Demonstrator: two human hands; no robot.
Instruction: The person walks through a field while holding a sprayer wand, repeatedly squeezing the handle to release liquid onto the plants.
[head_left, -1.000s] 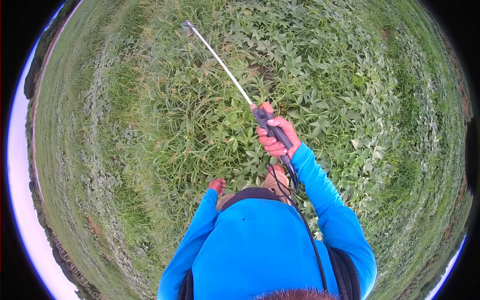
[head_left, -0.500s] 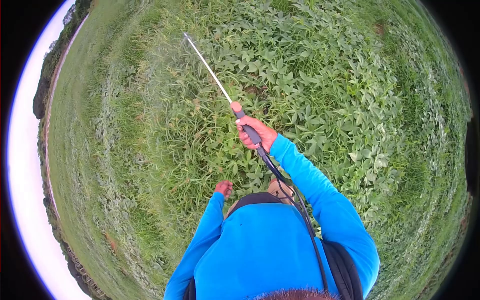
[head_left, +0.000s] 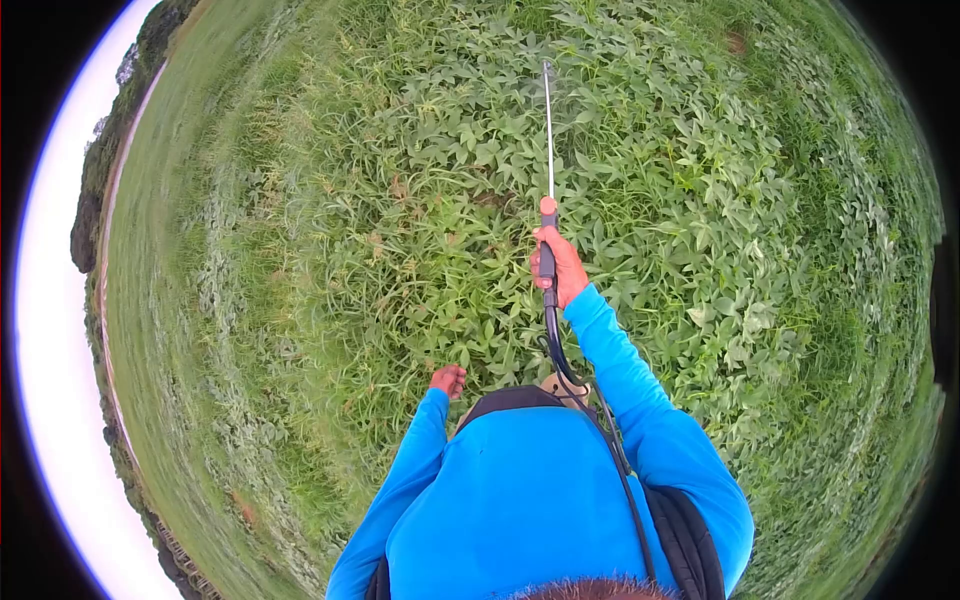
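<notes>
My right hand (head_left: 563, 268) is wrapped round the dark grip of a spray wand (head_left: 549, 150), with an orange-red part just above the fingers. The wand's thin, pale metal tube points away from me over the leaves, and a faint mist shows near its tip. From the grip's lower end a black hose (head_left: 556, 345) runs back past my right side. Low by my left hip, my left hand (head_left: 449, 380) is closed, its fingers curled in; whether anything is inside them is hidden.
Dense broad-leaved plants (head_left: 700, 230) and tall grass (head_left: 340, 230) cover the ground all round me. A black strap (head_left: 685, 530) lies by my right shoulder. Part of a shoe (head_left: 565, 390) shows below my waist. Trees (head_left: 100, 190) line the far left edge.
My right hand has swung the spray wand to the right, from slanting left to pointing nearly straight ahead. My left hand stays almost in place.
</notes>
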